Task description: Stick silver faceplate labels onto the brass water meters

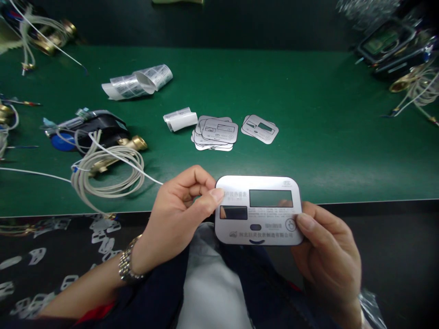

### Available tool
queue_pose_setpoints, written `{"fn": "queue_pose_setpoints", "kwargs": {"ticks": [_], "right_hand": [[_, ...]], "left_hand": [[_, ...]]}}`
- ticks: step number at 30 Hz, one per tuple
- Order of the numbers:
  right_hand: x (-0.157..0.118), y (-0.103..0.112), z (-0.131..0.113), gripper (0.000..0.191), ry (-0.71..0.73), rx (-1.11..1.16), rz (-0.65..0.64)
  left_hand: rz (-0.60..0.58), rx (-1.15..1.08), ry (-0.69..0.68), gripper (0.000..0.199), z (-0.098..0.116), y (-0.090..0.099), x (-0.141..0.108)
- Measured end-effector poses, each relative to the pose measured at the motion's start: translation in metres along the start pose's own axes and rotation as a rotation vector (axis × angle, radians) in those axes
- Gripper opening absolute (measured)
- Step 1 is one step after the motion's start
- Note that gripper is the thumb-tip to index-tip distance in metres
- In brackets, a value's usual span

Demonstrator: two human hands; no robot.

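In the head view, I am holding a silver rectangular faceplate with rounded corners (257, 212) over the near edge of the smooth green tabletop (318, 155). Its long axis is running left to right, nearly level, and its printed face is pointing up at me, the lettering (270, 235) upright — the larger glossy window (270, 198) is sitting at upper right, the smaller dark window (233, 213) at lower left. My left hand (174, 217) is pinching the upper part of its left end, thumb lying on the face; my right hand (329, 256) is pinching the lower right end, thumb beside a round printed icon (291, 224).

Beyond it, a loose stack of thin silver-grey rounded plates (219, 130) is lying on the tabletop, and a smaller overlapping group of similar plates (260, 134) is resting to its right. A short curled white label strip (181, 121) is lying just beside the stack, a longer, shiny label strip (126, 86) farther off. To the left, a black device (106, 121) with a blue disc (63, 142) is resting — with a brass fitting (139, 142) and loops of pale grey cable (84, 183).
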State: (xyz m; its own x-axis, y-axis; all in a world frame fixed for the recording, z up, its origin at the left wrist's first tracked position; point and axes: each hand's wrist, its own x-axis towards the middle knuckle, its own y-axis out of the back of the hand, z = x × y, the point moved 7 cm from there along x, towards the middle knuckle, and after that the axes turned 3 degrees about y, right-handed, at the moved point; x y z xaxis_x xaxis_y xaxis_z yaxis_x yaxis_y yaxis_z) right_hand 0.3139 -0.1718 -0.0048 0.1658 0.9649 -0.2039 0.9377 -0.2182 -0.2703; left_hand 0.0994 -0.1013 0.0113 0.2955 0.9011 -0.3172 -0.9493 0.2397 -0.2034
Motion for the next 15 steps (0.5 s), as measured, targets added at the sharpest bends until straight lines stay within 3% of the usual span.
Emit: {"fn": "queue_pose_setpoints", "kwargs": {"ticks": [11,15], "right_hand": [[0.0002,0.0009,-0.0008,0.034,0.039,-0.041,-0.026],[0.0078,0.0087,0.0013,0.035,0.087,-0.187,0.015]], "left_hand": [[0.008,0.033,-0.017,0.018,-0.0011,0.0011,0.0010],[0.017,0.152,-0.046,0.019,-0.0023,0.0015,0.0085]]}}
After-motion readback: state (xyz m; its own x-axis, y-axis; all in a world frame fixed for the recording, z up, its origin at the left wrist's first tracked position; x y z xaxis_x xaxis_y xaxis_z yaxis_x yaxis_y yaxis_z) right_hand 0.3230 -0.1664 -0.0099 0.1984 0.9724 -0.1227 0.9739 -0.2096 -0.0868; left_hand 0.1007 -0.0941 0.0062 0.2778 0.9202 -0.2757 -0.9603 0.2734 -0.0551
